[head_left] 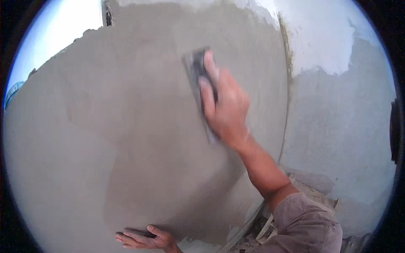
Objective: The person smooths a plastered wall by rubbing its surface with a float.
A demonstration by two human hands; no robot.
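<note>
My right hand (230, 101) grips a dark plastering trowel (207, 130), its fingers wrapped round the handle. The trowel's long face lies against the grey plastered wall (143, 92), in the upper middle of the view, tilted with its top to the left. Both hand and trowel are a little blurred. Low down, my left hand (147, 239) is stretched out by the lower part of the wall, fingers extended and nothing in it. Whether its palm touches the plaster, I cannot tell. Damp, darker patches show across the middle of the wall.
At the right, a vertical corner meets a second wall (337, 126), partly grey and partly white. Rubble and pieces of wood (268, 227) lie at the foot of the corner. A bright window opening (63, 33) with a rough edge sits at the upper left.
</note>
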